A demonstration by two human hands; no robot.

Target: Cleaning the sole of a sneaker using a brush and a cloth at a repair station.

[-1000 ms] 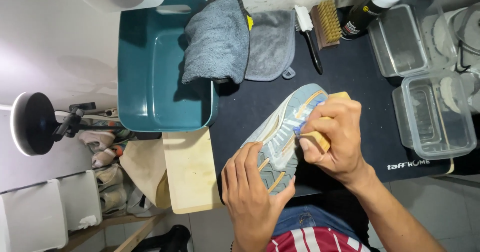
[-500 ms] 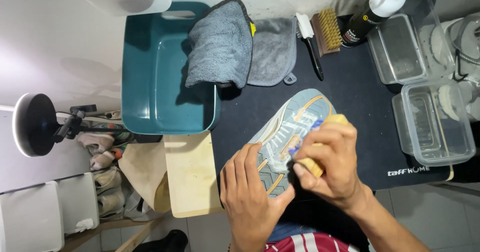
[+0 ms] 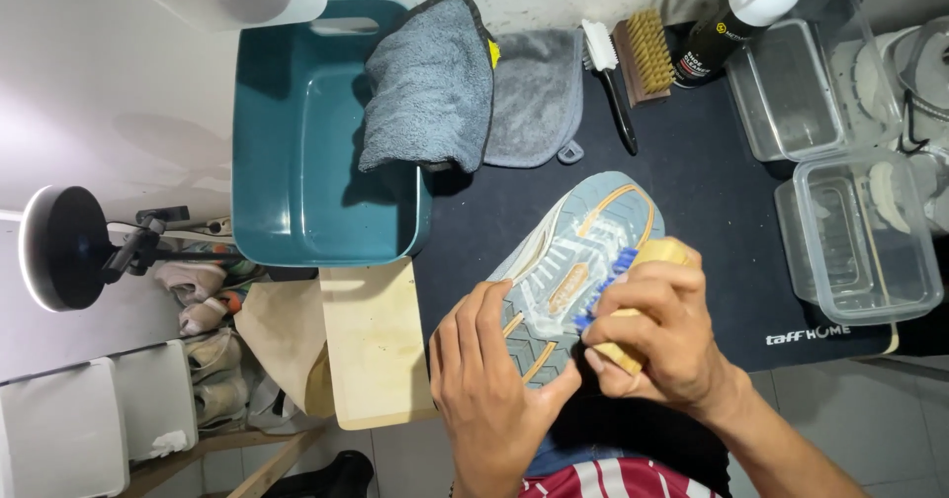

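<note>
Head view: near centre on the dark mat, the left hand clasps the upturned sneaker at the heel; the right hand grips a wooden brush on its foamy, likely slippery sole. The shoe looks light and flexible.

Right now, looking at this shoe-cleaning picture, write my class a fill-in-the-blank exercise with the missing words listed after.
1. The right hand presses a wooden brush with ____ bristles onto the shoe sole.
2. The left hand steadies the ____ end of the upturned shoe.
3. A grey towel is draped over the rim of the ____ tub.

Missing words: blue; heel; teal
</note>
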